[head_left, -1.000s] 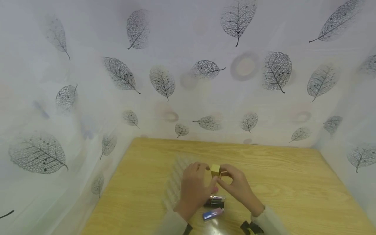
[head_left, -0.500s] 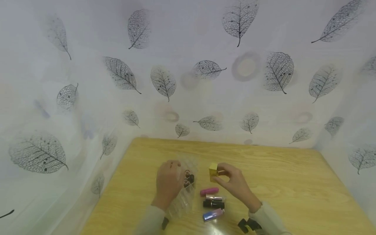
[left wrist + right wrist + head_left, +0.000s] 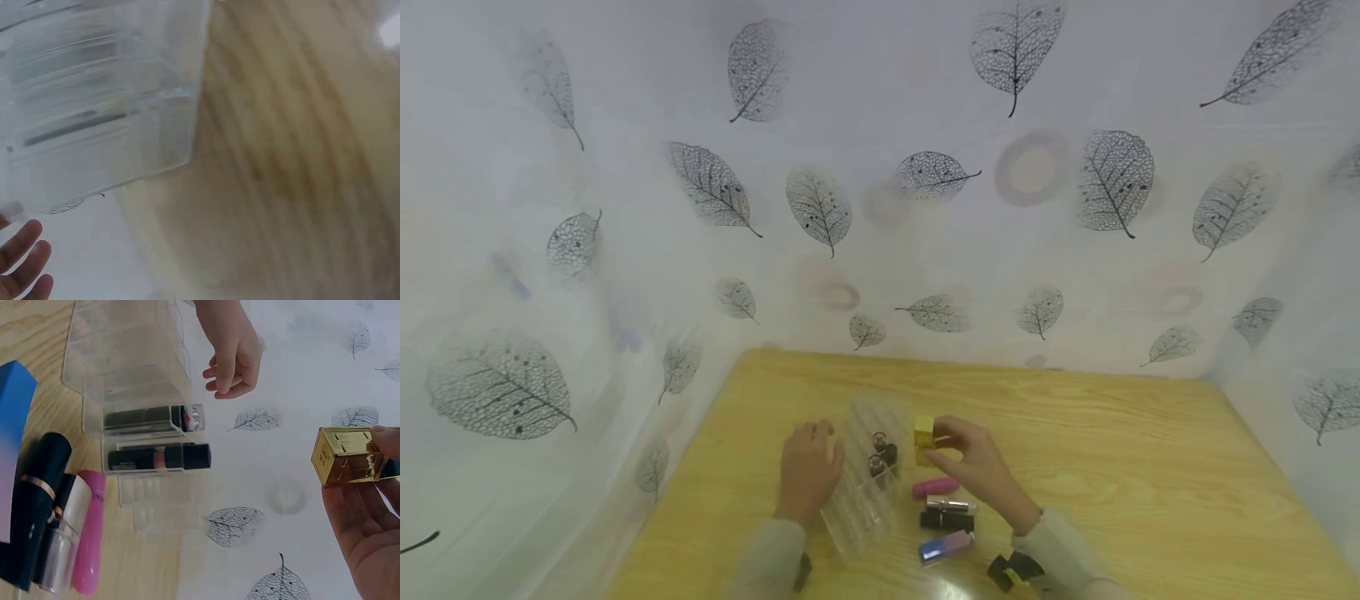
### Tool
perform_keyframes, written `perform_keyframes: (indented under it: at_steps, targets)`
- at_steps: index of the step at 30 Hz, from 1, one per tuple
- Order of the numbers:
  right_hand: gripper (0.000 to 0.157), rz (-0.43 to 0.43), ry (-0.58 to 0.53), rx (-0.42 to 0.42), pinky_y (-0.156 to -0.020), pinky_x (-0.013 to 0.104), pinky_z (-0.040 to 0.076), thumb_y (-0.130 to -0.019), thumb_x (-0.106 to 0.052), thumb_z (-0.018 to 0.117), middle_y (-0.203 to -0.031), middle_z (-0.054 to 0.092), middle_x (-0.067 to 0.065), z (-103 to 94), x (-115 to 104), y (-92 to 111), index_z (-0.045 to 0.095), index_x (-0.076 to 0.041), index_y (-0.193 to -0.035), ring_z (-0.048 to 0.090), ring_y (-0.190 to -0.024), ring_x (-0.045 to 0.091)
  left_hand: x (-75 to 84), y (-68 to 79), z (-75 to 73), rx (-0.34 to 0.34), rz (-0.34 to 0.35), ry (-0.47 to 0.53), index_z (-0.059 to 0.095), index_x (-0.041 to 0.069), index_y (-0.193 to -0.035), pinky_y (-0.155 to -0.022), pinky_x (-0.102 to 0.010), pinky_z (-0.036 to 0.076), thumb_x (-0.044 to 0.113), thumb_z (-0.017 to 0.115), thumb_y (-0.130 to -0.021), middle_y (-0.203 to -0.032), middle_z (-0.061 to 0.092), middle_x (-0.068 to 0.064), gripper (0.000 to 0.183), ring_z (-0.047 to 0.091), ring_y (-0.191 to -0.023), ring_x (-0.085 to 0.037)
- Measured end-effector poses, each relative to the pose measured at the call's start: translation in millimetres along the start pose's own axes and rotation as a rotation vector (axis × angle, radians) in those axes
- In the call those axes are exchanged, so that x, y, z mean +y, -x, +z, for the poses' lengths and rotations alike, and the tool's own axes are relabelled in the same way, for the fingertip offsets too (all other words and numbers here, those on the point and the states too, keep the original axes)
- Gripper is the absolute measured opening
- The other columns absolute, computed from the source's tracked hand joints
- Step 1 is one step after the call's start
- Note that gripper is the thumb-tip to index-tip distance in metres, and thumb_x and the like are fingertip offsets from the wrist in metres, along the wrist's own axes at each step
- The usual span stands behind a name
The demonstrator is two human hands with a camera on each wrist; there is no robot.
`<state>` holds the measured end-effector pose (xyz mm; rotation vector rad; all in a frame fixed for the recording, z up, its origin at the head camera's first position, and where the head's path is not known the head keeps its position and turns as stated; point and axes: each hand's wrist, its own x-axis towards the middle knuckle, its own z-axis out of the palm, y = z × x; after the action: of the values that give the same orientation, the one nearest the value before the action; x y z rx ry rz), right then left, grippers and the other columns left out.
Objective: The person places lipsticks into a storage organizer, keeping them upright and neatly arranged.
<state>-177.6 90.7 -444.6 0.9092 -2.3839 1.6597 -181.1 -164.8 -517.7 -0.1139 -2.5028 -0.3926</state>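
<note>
My right hand (image 3: 973,458) pinches a square gold lipstick (image 3: 924,437) upright between thumb and fingers, just right of a clear lipstick organizer (image 3: 857,512). In the right wrist view, the gold lipstick (image 3: 344,456) shows its embossed end. Dark lipsticks (image 3: 137,457) stand in slots near the organizer's middle. My left hand (image 3: 808,471) is at the organizer's left side, holding nothing, its fingers loosely bent. The left wrist view has its fingertips (image 3: 28,259) at the lower left, beside the organizer's clear wall (image 3: 94,150).
Right of the organizer, a pink tube (image 3: 936,487), a silver-and-clear lipstick (image 3: 951,505), a black tube (image 3: 946,521) and a blue-to-pink tube (image 3: 945,547) lie in a column on the wooden table (image 3: 1150,500). Leaf-printed sheeting (image 3: 880,250) stands around the table's back and sides.
The left hand has let go of the gold lipstick's area and moved left, past the organizer to its far side. The right hand has carried the gold lipstick slightly left, closer to the organizer.
</note>
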Motion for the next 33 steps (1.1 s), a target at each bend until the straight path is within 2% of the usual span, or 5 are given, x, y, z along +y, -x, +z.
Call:
perform_keyframes:
  at_steps: [5, 11, 16, 28, 33]
  targets:
    - [0.029, 0.051, -0.046, -0.021, -0.082, 0.036, 0.055, -0.081, -0.005, 0.068, -0.098, 0.066, 0.022, 10.7, 9.0, -6.4, 0.059, 0.007, -0.105, 0.066, -0.09, 0.027, -10.3, 9.4, 13.5, -0.022, -0.014, -0.033, 0.061, 0.008, -0.091, -0.062, -0.036, 0.048, 0.022, 0.068, -0.079, -0.081, 0.062, -0.008, 0.019, 0.056, -0.07, -0.021]
    - [0.033, 0.113, -0.061, -0.038, -0.081, 0.029, 0.055, -0.083, -0.006, 0.066, -0.101, 0.064, 0.026, 21.6, 22.8, -18.4, 0.056, 0.011, -0.109, 0.065, -0.093, 0.036, -14.6, 15.8, 21.2, -0.034, -0.02, -0.03, 0.061, 0.008, -0.091, -0.067, -0.039, 0.049, 0.022, 0.064, -0.081, -0.084, 0.063, -0.009, 0.018, 0.058, -0.074, -0.024]
    - [0.032, 0.142, -0.052, -0.029, -0.081, 0.03, 0.055, -0.082, -0.004, 0.067, -0.101, 0.064, 0.026, 31.6, 36.9, -32.2, 0.057, 0.012, -0.108, 0.064, -0.094, 0.037, -13.2, 15.7, 22.1, -0.043, -0.02, -0.039, 0.061, 0.008, -0.092, -0.069, -0.039, 0.05, 0.022, 0.065, -0.08, -0.085, 0.063, -0.01, 0.018, 0.059, -0.075, -0.024]
    - [0.023, 0.169, -0.052, 0.008, -0.08, 0.031, 0.056, -0.08, -0.005, 0.069, -0.098, 0.067, 0.023, 51.7, 58.0, -61.6, 0.06, 0.005, -0.099, 0.065, -0.093, 0.035, -11.2, 15.9, 21.5, -0.044, -0.045, -0.037, 0.061, 0.008, -0.09, -0.062, -0.035, 0.047, 0.022, 0.066, -0.079, -0.08, 0.063, -0.008, 0.018, 0.056, -0.069, -0.021]
    - [0.023, 0.184, -0.023, 0.027, -0.078, 0.029, 0.056, -0.08, -0.005, 0.07, -0.097, 0.068, 0.022, 59.4, 66.7, -70.3, 0.061, 0.005, -0.099, 0.066, -0.091, 0.032, -10.8, 16.2, 19.8, -0.075, -0.071, -0.013, 0.06, 0.009, -0.09, -0.062, -0.035, 0.047, 0.023, 0.065, -0.081, -0.08, 0.062, -0.007, 0.017, 0.056, -0.07, -0.02]
